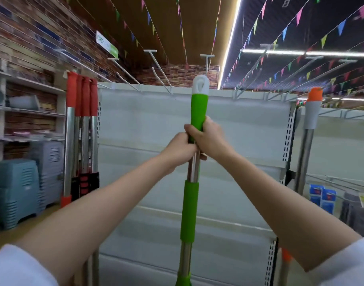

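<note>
A long mop handle [190, 209] stands upright in front of me, with a steel shaft, green foam sleeves and a white cap with a hanging hole at its top. My left hand [178, 150] grips the shaft just below the upper green sleeve. My right hand [206, 139] wraps round the lower end of that sleeve, right above and touching my left hand. The handle's bottom end runs out of the frame.
A white shop shelf unit [239, 131] with bare hooks on top stands straight ahead. Several red-capped steel mop handles [82, 129] lean at its left end, an orange-capped one [308, 129] at its right. Blue-grey plastic stools [18, 188] are stacked on the floor at left.
</note>
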A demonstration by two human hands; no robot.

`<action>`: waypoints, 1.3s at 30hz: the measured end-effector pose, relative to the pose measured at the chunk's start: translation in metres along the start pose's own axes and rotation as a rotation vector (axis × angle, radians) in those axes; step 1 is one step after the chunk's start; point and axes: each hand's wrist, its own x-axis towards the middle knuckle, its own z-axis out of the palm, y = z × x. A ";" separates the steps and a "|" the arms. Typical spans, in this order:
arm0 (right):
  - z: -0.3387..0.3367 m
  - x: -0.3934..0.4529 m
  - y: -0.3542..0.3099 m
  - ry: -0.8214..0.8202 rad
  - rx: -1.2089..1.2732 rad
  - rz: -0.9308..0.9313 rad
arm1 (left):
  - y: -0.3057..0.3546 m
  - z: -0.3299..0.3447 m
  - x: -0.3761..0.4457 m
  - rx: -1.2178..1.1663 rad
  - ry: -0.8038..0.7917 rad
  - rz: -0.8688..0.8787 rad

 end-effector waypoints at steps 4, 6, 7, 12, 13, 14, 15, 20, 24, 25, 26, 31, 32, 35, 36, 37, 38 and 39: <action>0.003 0.040 0.002 0.048 -0.004 0.038 | -0.003 -0.012 0.042 0.050 -0.004 0.033; 0.003 0.056 0.003 0.077 0.008 0.064 | -0.004 -0.015 0.062 0.053 -0.010 0.044; 0.003 0.063 0.004 0.086 0.008 0.073 | -0.004 -0.017 0.070 0.040 -0.023 0.045; 0.005 0.091 0.010 0.115 -0.044 0.123 | -0.009 -0.019 0.107 -0.014 -0.056 0.032; 0.008 0.096 0.012 0.110 -0.046 0.139 | -0.013 -0.019 0.112 -0.014 -0.052 0.025; 0.012 0.099 0.015 0.102 -0.050 0.156 | -0.018 -0.019 0.117 -0.014 -0.056 0.015; 0.015 0.102 0.019 0.097 -0.059 0.172 | -0.023 -0.018 0.122 -0.007 -0.066 0.004; 0.020 0.110 0.031 0.119 -0.090 0.182 | -0.032 -0.021 0.134 0.144 -0.056 0.049; 0.017 0.107 0.031 0.094 -0.125 0.177 | -0.030 -0.020 0.135 0.209 -0.056 0.042; 0.016 0.105 0.032 0.072 -0.143 0.189 | -0.030 -0.019 0.135 0.224 -0.078 0.030; 0.017 0.104 0.032 0.044 -0.155 0.203 | -0.031 -0.020 0.135 0.232 -0.100 0.018; 0.012 0.106 0.035 -0.053 -0.106 0.272 | -0.033 -0.019 0.134 0.220 -0.111 0.024; 0.012 0.106 0.037 -0.065 -0.103 0.278 | -0.034 -0.019 0.134 0.263 -0.074 0.045; 0.014 0.110 0.045 -0.010 -0.093 0.283 | -0.034 -0.020 0.131 0.352 0.004 0.095; 0.013 0.111 0.045 0.048 -0.049 0.259 | -0.033 -0.020 0.130 0.349 0.000 0.094; 0.010 0.114 0.043 0.115 0.026 0.225 | -0.033 -0.020 0.130 0.341 -0.014 0.085; 0.006 0.118 0.039 0.174 0.108 0.185 | -0.033 -0.019 0.131 0.324 -0.032 0.071; 0.001 0.122 0.033 0.214 0.176 0.147 | -0.032 -0.019 0.131 0.298 -0.048 0.056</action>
